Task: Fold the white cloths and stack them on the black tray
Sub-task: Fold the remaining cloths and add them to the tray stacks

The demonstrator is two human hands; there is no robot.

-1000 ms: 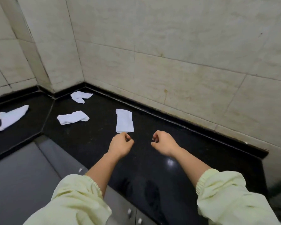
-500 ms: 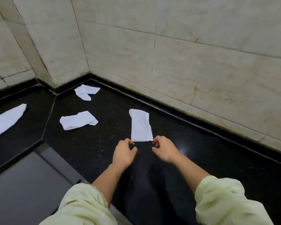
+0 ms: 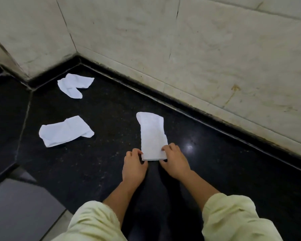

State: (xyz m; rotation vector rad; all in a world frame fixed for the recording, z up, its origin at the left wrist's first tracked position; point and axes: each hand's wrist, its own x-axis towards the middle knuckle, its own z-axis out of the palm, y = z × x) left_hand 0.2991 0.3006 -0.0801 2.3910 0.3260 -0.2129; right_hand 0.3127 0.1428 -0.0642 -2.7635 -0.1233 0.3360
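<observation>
A long white cloth [image 3: 152, 134] folded into a strip lies on the black stone counter [image 3: 111, 119], running away from me. My left hand [image 3: 134, 164] pinches its near left corner. My right hand [image 3: 175, 160] pinches its near right corner. Two other white cloths lie loose to the left: one crumpled cloth [image 3: 65, 131] at mid-left and another [image 3: 75, 85] near the wall corner. No black tray is in view.
Pale stone wall tiles [image 3: 198, 58] rise behind the counter and meet it along a dark raised edge. The counter's front edge runs at lower left, with a grey cabinet front [image 3: 19, 211] below it.
Both hands moved forward from the bare counter to the strip's near end and took hold of its two corners. The view tilted down and closer.
</observation>
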